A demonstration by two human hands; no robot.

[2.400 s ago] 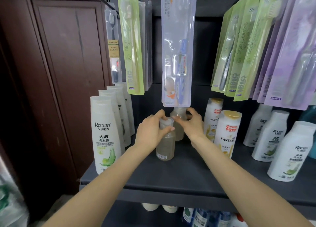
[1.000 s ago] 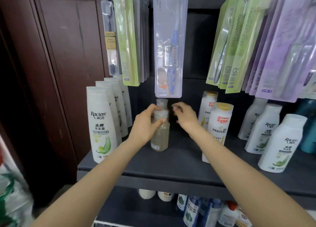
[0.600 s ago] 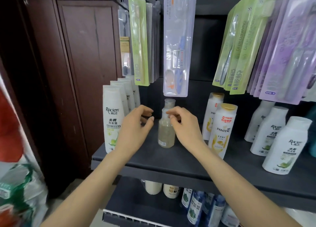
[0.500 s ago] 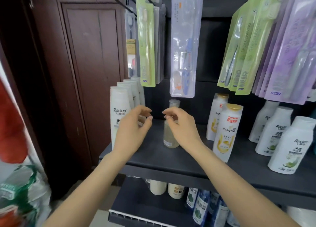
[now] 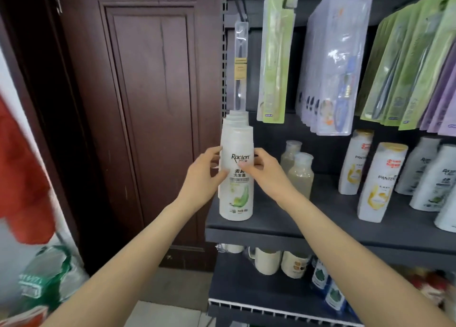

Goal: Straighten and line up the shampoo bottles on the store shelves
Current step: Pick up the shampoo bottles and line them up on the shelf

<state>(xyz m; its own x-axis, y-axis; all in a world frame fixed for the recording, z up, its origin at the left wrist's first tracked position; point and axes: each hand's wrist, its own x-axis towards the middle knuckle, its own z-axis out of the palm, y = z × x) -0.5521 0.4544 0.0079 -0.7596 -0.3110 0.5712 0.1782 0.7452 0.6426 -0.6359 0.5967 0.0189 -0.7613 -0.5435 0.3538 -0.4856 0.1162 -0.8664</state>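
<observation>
Fingers (image 5: 246,167) of both hands grip Raclen bottle (image 5: 237,196).

Both hands (image 5: 237,172) forward, fingers curled.

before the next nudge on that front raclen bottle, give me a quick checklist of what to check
1. Left hand on front Raclen bottle: ok, fingers touch its left side.
2. Right hand on it: ok, fingers across the label.
3. Bottle upright on shelf: ok.
4. Label facing out: ok.
5. Row behind lined up: cannot tell, only white caps show.
6. Room beside clear bottles: ok, a gap shows.
</observation>
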